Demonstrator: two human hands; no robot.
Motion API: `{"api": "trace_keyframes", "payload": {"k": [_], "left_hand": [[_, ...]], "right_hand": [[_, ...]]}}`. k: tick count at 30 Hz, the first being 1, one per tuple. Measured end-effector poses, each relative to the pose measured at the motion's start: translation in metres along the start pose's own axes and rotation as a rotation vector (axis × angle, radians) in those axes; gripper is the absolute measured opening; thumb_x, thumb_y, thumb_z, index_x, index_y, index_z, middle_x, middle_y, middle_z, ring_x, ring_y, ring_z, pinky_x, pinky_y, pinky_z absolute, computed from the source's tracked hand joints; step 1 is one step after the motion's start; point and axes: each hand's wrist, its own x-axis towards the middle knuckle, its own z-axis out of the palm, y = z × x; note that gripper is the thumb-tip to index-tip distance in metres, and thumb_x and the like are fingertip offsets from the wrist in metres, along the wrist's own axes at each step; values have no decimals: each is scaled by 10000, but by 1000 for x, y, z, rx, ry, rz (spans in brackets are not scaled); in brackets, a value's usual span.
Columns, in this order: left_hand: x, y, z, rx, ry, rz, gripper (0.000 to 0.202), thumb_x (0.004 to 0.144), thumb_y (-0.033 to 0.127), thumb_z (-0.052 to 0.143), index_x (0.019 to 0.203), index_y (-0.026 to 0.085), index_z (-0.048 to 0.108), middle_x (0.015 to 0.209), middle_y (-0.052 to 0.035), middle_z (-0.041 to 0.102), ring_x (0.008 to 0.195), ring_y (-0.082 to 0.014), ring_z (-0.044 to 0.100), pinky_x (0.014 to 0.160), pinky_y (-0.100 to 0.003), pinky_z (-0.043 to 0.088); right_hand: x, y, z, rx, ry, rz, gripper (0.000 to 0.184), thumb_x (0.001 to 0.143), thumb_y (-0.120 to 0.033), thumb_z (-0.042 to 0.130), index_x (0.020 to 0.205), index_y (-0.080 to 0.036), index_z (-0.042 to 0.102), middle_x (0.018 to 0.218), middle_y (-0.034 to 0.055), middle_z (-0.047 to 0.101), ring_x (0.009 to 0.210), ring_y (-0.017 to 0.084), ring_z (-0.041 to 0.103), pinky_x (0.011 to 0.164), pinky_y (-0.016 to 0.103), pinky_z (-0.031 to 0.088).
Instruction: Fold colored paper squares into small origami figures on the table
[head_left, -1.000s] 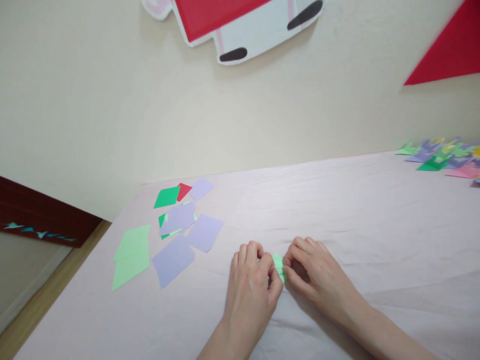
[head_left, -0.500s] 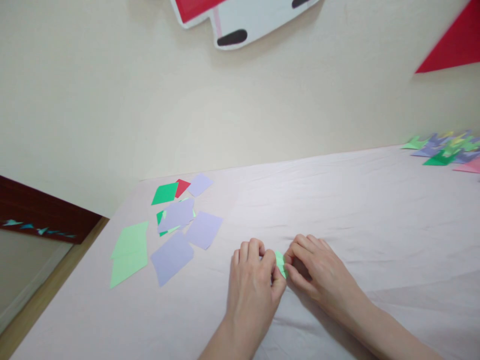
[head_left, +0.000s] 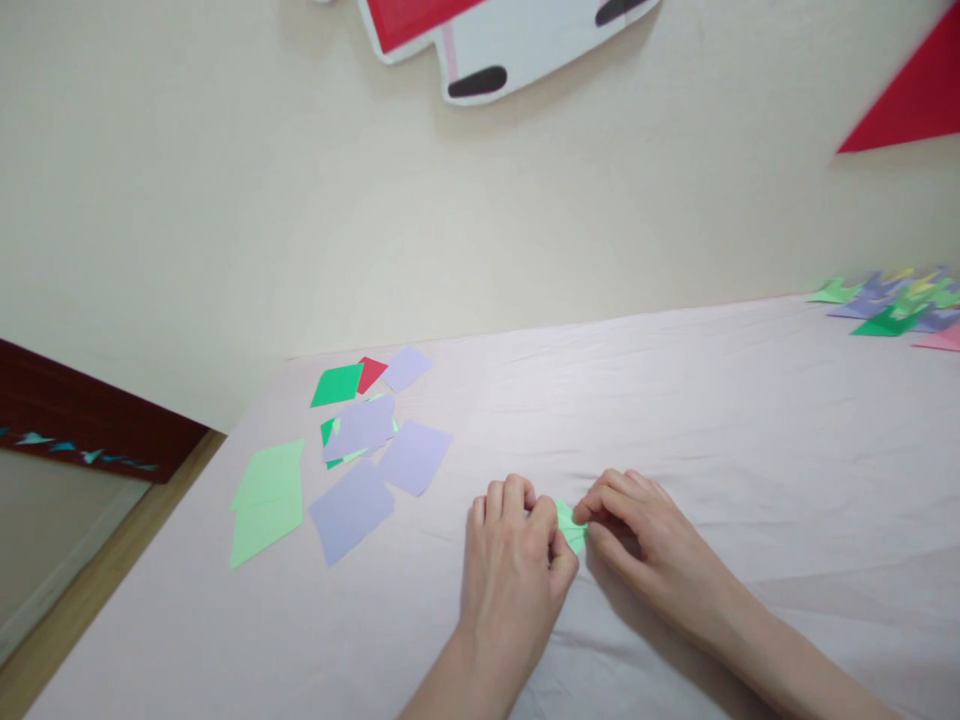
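A small folded piece of light green paper (head_left: 573, 528) lies between my hands, low on the pale sheet (head_left: 645, 400). My left hand (head_left: 517, 555) has its fingers curled over the paper's left side, with thumb and forefinger closed on it. My right hand (head_left: 641, 530) pinches the paper's right tip between thumb and fingertips. Much of the paper's left part is hidden under my left fingers, so its full shape cannot be made out.
Left of my hands lie loose square sheets: light green paper (head_left: 266, 505), lilac paper (head_left: 352, 515), dark green paper (head_left: 336, 385) and red paper (head_left: 372, 374). Folded coloured pieces (head_left: 900, 305) are heaped far right against the wall (head_left: 600, 220). The surface's left edge drops to the floor.
My right fingers have shifted slightly right along the green paper, and more of it shows between the hands. The whole view has moved a little.
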Motion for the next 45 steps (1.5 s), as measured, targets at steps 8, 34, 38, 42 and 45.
{"api": "trace_keyframes", "payload": {"k": [8, 34, 38, 42, 45], "left_hand": [[-1, 2, -2, -2, -9, -1, 168, 796, 52, 552, 842, 213, 542, 948, -23, 520, 911, -223, 478, 776, -379, 399], [-2, 3, 0, 52, 2, 0, 161, 786, 66, 562, 847, 214, 539, 935, -21, 516, 903, -224, 471, 767, -371, 392], [-2, 3, 0, 42, -1, -2, 160, 799, 70, 542, 865, 216, 530, 951, -21, 514, 916, -227, 473, 777, -372, 389], [-3, 5, -3, -2, -18, -29, 140, 818, 77, 520, 844, 214, 508, 940, -23, 509, 918, -232, 465, 791, -383, 380], [-3, 7, -4, -67, -26, -64, 106, 833, 129, 547, 833, 216, 485, 922, -18, 503, 902, -232, 462, 801, -395, 374]], "right_hand": [[0, -5, 2, -55, -5, -5, 69, 854, -156, 613, 840, -223, 603, 824, 11, 607, 792, 200, 516, 734, 345, 357], [1, -1, 0, 6, 15, 5, 226, 825, -79, 459, 818, -221, 634, 817, 30, 625, 801, 206, 542, 745, 349, 395], [1, -7, 4, -60, 34, 26, 125, 829, -134, 531, 764, -217, 598, 770, 15, 593, 760, 199, 519, 721, 339, 360], [2, -8, 8, -76, 41, 37, 135, 820, -105, 531, 761, -214, 585, 777, 12, 581, 770, 195, 510, 731, 340, 332], [3, -8, 8, -66, 38, 53, 129, 803, -96, 542, 768, -213, 585, 797, 14, 585, 791, 199, 511, 738, 340, 324]]}}
